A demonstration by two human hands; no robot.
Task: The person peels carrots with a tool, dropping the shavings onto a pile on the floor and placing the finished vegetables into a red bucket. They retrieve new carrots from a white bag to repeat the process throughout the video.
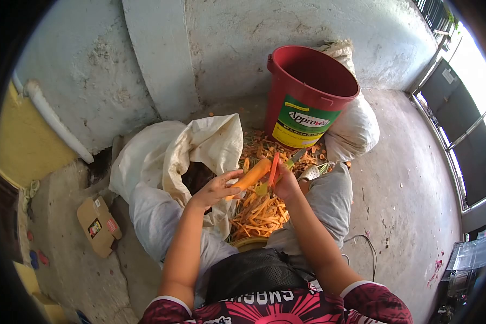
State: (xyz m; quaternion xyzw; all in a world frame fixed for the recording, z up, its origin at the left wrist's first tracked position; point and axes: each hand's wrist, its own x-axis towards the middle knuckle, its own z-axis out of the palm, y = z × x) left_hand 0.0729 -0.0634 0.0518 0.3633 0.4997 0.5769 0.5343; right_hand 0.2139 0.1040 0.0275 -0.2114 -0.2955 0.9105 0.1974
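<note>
My left hand (217, 191) is closed around the lower end of a thick peeled carrot (254, 174), which tilts up to the right. In my right hand (288, 184) is a red-orange peeler (274, 168), held upright right at the carrot's upper end. A knife (297, 156) with a grey blade and a yellow-green grip shows just beyond my right fingers. Below both hands lies a heap of orange peelings (260, 213) between my legs. The yellowish rim of a container (249, 243) peeks out under the near side of the heap.
A large open white sack (210, 141) stands by my left leg, its inside dark. Beyond the peelings is a tall red bucket (278, 102) with a margarine label. Behind it leans a filled sack (356, 129) against the wall. A flattened cardboard box (99, 224) lies at left.
</note>
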